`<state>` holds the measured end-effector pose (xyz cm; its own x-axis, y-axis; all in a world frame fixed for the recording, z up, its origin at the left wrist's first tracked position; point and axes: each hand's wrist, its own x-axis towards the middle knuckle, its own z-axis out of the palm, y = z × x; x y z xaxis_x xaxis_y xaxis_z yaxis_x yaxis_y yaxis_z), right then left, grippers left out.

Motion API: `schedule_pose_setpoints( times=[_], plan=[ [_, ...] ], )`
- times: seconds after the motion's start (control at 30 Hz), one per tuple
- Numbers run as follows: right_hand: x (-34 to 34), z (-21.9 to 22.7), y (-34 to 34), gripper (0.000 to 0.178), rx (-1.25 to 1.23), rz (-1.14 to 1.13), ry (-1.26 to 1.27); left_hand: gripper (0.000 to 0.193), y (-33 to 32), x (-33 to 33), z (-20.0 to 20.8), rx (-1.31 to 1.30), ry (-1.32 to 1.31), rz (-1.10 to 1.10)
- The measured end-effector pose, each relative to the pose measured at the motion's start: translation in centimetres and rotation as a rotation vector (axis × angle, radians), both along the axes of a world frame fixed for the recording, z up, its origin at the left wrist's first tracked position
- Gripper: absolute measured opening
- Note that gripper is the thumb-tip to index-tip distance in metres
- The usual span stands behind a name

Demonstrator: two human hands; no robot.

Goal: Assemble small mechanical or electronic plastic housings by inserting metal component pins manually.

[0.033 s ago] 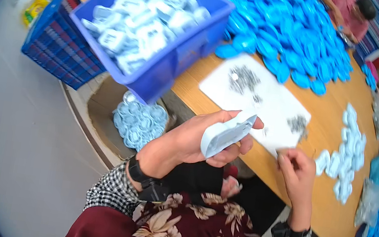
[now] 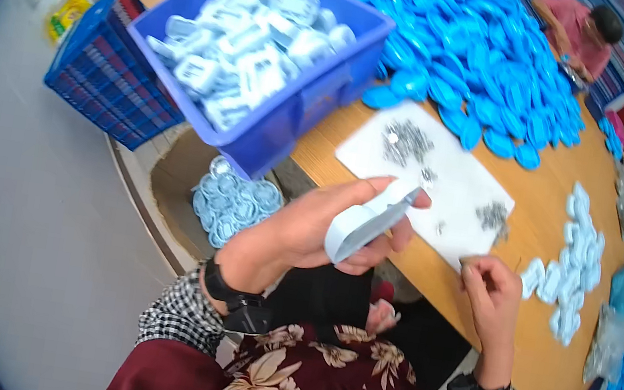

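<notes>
My left hand (image 2: 324, 221) grips a pale blue oval plastic housing (image 2: 369, 221), tilted up so that its rim and side wall show. Near the close corner of a white sheet (image 2: 358, 153), my right hand (image 2: 493, 291) has its thumb and forefinger pinched together. Whatever may be between those fingertips is too small to make out. On the sheet lie small metal parts, in a larger heap (image 2: 407, 143) and a smaller heap (image 2: 491, 215). Right of my right hand, several pale blue plastic pieces (image 2: 577, 259) are grouped on the wooden table (image 2: 546, 194).
A purple bin (image 2: 303, 117) of pale blue housings stands at the left. Below it, a cardboard box (image 2: 180, 167) holds pale blue rings (image 2: 234, 203). Glossy blue oval shells (image 2: 470, 57) are piled at the back. A person in pink (image 2: 574, 32) sits at the far right.
The whole view has shifted slightly. The housing in my left hand is turned a little, showing less of its inside. My right hand stays pinched near the sheet's corner.
</notes>
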<state>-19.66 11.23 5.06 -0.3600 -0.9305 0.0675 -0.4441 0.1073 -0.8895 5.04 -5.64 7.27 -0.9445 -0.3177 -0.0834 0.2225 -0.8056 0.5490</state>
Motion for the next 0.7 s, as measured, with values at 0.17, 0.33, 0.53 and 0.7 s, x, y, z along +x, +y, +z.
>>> schedule_pose_setpoints(
  times=[0.17,0.33,0.53,0.7],
  plan=[
    [-0.5,0.2,1.1,0.009,-0.033,-0.028,-0.087,0.049,-5.3,4.9,8.2,-0.539,-0.396,0.555],
    [-0.6,0.2,1.4,0.009,-0.045,0.046,-0.063,0.054,-18.1,12.3,10.3,-0.888,-0.783,0.926],
    [-1.9,-0.5,2.9,0.009,-0.046,-0.015,-0.060,0.055,-19.9,12.8,9.5,-1.522,-1.243,1.153],
    [-4.2,0.0,5.4,0.012,-0.044,-0.116,-0.007,0.032,-6.1,2.0,9.9,-1.693,-0.698,0.816]
  ],
)
